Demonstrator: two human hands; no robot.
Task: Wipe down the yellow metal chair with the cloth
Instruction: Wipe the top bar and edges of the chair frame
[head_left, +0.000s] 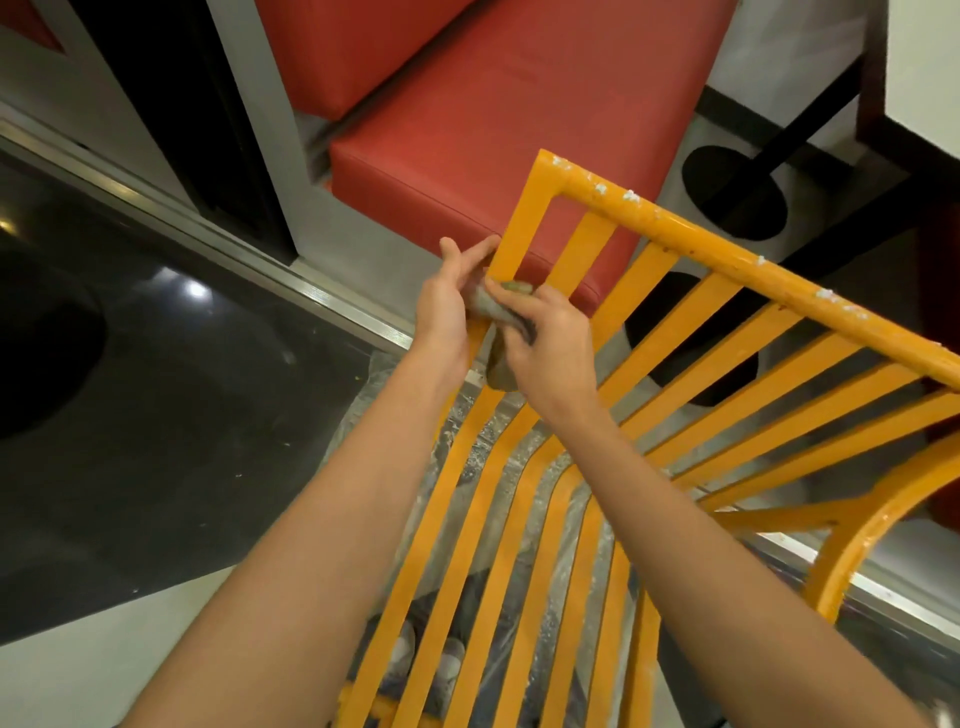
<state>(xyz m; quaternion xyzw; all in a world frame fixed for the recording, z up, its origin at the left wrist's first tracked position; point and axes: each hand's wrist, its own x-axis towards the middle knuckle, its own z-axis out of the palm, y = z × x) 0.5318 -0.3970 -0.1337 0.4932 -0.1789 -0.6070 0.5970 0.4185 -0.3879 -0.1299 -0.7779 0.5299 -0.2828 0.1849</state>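
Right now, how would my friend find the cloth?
Find the yellow metal chair with long slats, before the red bench seat. Go to the backrest's left edge, where two hands meet. The cloth is the small grey-green wad bunched between them, the only soft thing there.

Red padded bench, glossy black floor, black table base.
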